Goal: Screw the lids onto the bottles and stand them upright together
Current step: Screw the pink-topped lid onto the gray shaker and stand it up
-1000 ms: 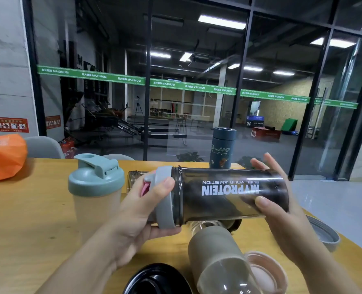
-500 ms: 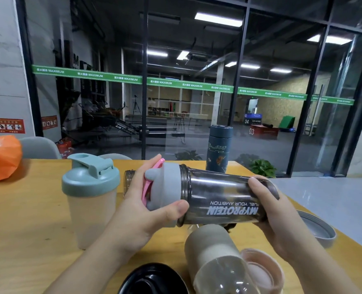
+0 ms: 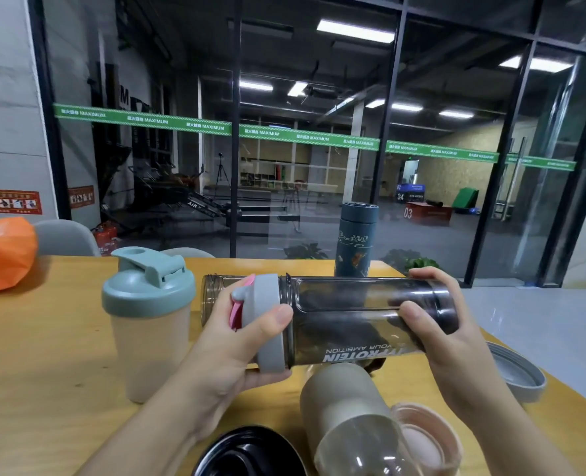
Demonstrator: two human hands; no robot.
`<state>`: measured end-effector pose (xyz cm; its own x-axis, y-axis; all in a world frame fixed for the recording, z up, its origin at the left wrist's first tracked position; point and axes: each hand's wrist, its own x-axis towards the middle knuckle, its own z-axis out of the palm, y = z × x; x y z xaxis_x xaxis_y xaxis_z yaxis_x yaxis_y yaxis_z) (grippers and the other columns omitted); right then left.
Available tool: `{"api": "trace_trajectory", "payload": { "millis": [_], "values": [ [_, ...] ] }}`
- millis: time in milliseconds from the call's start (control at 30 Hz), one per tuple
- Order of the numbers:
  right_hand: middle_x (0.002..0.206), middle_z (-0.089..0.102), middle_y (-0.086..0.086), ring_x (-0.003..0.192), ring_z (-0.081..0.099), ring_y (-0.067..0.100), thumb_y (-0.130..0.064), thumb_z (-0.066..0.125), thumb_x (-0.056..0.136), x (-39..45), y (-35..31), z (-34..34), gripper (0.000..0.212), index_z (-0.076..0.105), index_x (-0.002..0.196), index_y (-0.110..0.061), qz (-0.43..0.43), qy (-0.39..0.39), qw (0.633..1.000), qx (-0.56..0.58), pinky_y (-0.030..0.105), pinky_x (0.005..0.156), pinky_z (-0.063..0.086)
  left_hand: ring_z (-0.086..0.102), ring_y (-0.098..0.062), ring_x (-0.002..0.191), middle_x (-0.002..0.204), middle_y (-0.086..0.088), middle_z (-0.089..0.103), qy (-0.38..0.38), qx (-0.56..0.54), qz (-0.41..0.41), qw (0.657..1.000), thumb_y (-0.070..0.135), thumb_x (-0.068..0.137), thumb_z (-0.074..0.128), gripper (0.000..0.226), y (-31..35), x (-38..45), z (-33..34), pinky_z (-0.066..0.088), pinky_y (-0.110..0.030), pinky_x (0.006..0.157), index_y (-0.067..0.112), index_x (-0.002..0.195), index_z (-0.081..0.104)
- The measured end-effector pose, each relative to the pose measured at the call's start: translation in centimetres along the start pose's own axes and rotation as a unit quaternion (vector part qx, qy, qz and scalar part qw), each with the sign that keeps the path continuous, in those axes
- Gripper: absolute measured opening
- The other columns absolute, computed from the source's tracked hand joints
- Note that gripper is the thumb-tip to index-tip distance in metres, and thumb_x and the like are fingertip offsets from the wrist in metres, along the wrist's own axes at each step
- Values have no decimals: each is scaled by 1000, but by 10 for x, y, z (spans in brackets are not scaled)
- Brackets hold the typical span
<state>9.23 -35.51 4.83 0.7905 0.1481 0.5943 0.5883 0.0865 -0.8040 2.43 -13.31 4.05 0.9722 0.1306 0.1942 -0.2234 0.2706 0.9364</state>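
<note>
Smoky dark plastic, the bottle (image 3: 360, 321) lies sideways in the air above the tabletop (image 3: 44, 355), I judge so both hands can twist against each other. My left hand (image 3: 236, 345) wraps thumb and fingers round the grey lid (image 3: 267, 324); my right hand (image 3: 439, 324) clamps the bottle's base end. The green-lidded shaker (image 3: 147, 324) stands upright nearby.

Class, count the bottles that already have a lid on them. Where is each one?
3: the green-lidded shaker standing at left, the dark bottle held in both hands, the blue flask standing behind.
</note>
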Motion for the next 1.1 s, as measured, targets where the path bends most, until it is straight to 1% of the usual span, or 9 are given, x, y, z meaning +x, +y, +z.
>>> {"api": "trace_trajectory", "payload": {
  "millis": [200,300,533,667,800,867,967,1033,1100],
  "values": [
    [76,66,-7,75,68,15,-54,79,48,3,0,-2,60,61,103,-39,6,7,999,42,20,64,54,66,-22,102,116,7,64,-21,6,28,999,39,41,82,89,0,1,-1,58,-40,65,48,123,49],
    [84,65,1,78,68,18,-71,79,38,4,0,-2,77,61,105,-37,9,6,999,42,24,68,56,67,-21,101,117,9,63,-21,16,39,999,38,41,82,89,-1,2,-2,58,-39,66,51,123,48],
    [103,61,15,86,67,23,-70,81,38,4,3,-1,79,61,105,-34,32,-13,998,53,31,76,56,66,-15,101,112,13,65,-23,58,75,995,40,40,82,82,-2,1,-5,58,-39,73,58,114,50],
    [101,61,12,77,68,19,-73,80,33,5,4,-2,78,63,100,-36,56,-6,997,57,34,74,54,68,-4,89,103,20,67,-25,78,118,990,35,38,81,90,0,-1,-2,55,-23,65,53,120,45],
    [83,72,5,73,71,21,-72,81,28,5,6,-3,77,64,95,-38,88,-24,993,71,31,60,54,68,-1,82,102,17,66,-23,83,147,985,31,36,80,95,3,-2,1,53,-17,59,44,124,45],
    [83,72,4,72,71,20,-68,81,39,5,7,-3,68,63,97,-35,95,-23,993,72,27,56,53,68,-1,84,109,13,64,-22,84,150,985,31,36,79,97,4,-2,1,53,-16,59,43,125,44],
    [73,71,0,66,68,15,-33,56,88,6,7,-4,15,59,101,-28,115,-25,987,106,25,53,51,68,-2,87,114,10,62,-21,91,149,984,33,36,79,97,3,-2,0,53,-17,60,45,125,43],
    [70,70,-1,63,67,13,-17,39,96,7,9,-7,20,57,103,-23,128,-33,985,115,23,50,51,67,-3,92,114,14,62,-19,98,156,983,33,37,81,96,1,-2,-1,54,-18,63,50,123,42],
    [74,70,3,66,67,14,-15,35,97,7,10,-9,24,57,105,-19,141,-41,983,114,24,51,52,65,0,98,112,24,62,-21,118,169,978,32,38,83,97,-1,-3,-1,54,-17,69,54,123,41]
  ]
}}
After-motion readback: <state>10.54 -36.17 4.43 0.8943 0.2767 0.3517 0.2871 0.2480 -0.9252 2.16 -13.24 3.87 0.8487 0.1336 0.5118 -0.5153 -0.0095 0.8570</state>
